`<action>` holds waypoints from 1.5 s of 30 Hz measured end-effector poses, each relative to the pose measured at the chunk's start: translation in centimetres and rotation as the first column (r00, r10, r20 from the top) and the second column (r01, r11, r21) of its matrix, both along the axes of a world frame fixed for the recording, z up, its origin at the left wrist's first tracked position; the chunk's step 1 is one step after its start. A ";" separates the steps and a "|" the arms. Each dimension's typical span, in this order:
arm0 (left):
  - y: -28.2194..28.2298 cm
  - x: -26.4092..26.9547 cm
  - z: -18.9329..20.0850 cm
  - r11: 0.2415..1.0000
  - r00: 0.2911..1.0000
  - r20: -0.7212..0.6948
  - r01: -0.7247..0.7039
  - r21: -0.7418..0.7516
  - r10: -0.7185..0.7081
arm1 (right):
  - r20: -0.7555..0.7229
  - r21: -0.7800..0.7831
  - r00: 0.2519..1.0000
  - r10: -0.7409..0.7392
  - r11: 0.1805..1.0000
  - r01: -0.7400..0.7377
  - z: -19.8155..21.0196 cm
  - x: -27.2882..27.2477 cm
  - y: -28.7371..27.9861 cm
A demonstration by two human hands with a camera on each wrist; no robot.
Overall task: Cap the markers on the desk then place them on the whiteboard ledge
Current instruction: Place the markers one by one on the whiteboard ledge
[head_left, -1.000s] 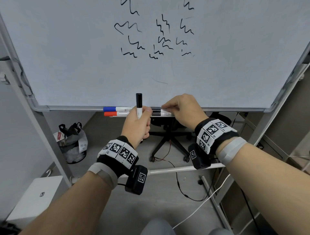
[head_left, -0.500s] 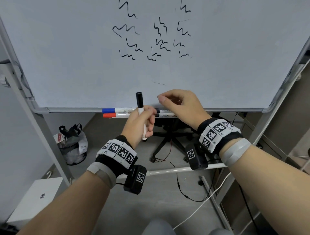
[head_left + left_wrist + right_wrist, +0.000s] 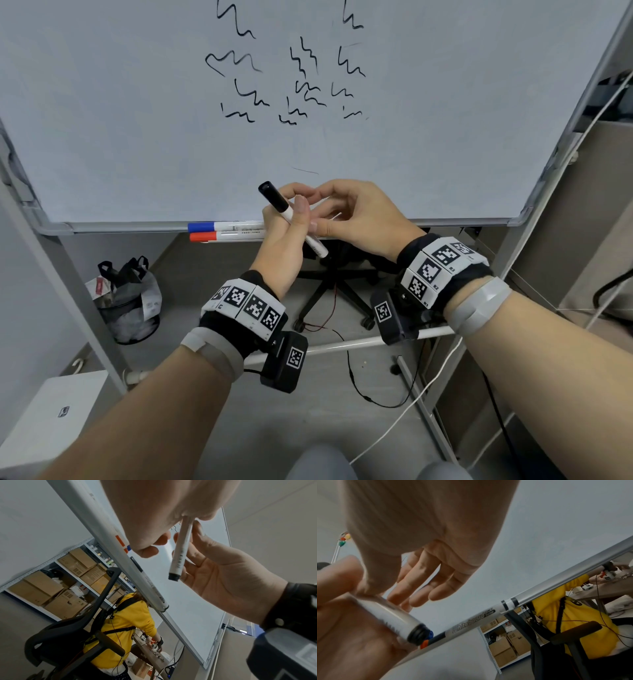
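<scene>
My left hand (image 3: 291,222) grips a white marker with a black cap (image 3: 274,198), tilted so the cap points up and left, just in front of the whiteboard ledge (image 3: 120,226). My right hand (image 3: 329,209) is close beside it with loosely straight fingers (image 3: 423,588) behind the barrel (image 3: 180,550); its thumb seems to touch the barrel. On the ledge lie a blue-capped marker (image 3: 202,226), a red-capped marker (image 3: 203,236) and a black marker (image 3: 471,620), the last hidden by my hands in the head view.
Under the board stand an office chair base (image 3: 335,291), a bin with a bag (image 3: 128,308) and a white box (image 3: 51,411). Cables cross the floor. The board's stand legs run down both sides. A person in a yellow top (image 3: 125,622) works behind the board.
My right hand has let go of the black marker on the ledge, lifted and moved left to the marker in my left hand. That marker has tilted from upright to cap-left.
</scene>
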State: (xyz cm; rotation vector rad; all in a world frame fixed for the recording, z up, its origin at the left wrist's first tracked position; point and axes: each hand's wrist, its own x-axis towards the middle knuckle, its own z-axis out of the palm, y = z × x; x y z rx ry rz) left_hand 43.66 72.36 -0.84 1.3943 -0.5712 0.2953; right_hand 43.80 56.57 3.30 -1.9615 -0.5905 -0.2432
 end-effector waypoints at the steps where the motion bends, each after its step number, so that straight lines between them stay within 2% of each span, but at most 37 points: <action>1: -0.1 -0.2 0.1 1.000 1.000 -0.002 0.016 -0.014 -0.016 | 0.006 -0.013 1.000 0.008 1.000 -0.007 0.0 0.0 0.0; 3: -0.2 -0.1 0.0 0.997 0.998 -0.013 0.068 -0.042 -0.069 | 0.024 -0.036 0.999 0.021 0.999 -0.021 0.0 0.0 0.0; 5: 0.1 0.3 -0.3 0.998 0.998 -0.025 0.058 -0.026 -0.059 | 0.057 -0.055 0.998 0.013 0.998 -0.010 0.0 -0.1 0.1; 7: 0.5 0.5 -0.4 0.997 0.998 -0.026 -0.057 0.043 0.058 | 0.106 -0.061 0.994 -0.031 0.997 0.037 0.2 0.1 0.2; 9: 1.1 0.6 -0.3 0.962 0.968 0.006 -0.249 0.115 0.250 | 0.165 -0.039 0.979 -0.120 0.991 0.129 0.4 0.4 0.1; 13: 2.8 1.1 -0.1 0.841 0.844 0.026 -0.536 0.075 0.536 | 0.276 -0.075 0.904 -0.328 0.930 0.360 0.5 1.1 -0.6; 16: 3.7 1.4 -0.2 0.650 0.654 -0.010 -0.750 0.120 0.756 | 0.342 -0.183 0.851 -0.399 0.860 0.477 0.3 1.6 -1.0; 18: 4.0 1.4 -0.5 0.561 0.563 -0.033 -0.815 0.146 0.826 | 0.368 -0.241 0.835 -0.409 0.825 0.511 -0.1 1.9 -1.2; 22: 4.7 2.2 -1.5 0.472 0.482 -0.017 -0.849 0.238 0.876 | 0.361 -0.372 0.828 -0.429 0.748 0.550 -1.1 2.4 -1.5; 26: 5.2 2.9 -2.1 0.488 0.479 -0.111 -0.811 0.322 0.871 | 0.325 -0.406 0.836 -0.442 0.733 0.546 -1.9 3.0 -1.7; 35: 5.2 3.5 -2.4 0.602 0.570 -0.200 -0.726 0.332 0.797 | 0.306 -0.456 0.854 -0.420 0.723 0.519 -2.4 3.6 -1.8; 45: 5.2 3.7 -2.9 0.578 0.561 -0.164 -0.727 0.371 0.811 | 0.302 -0.441 0.873 -0.384 0.756 0.484 -2.6 4.3 -1.7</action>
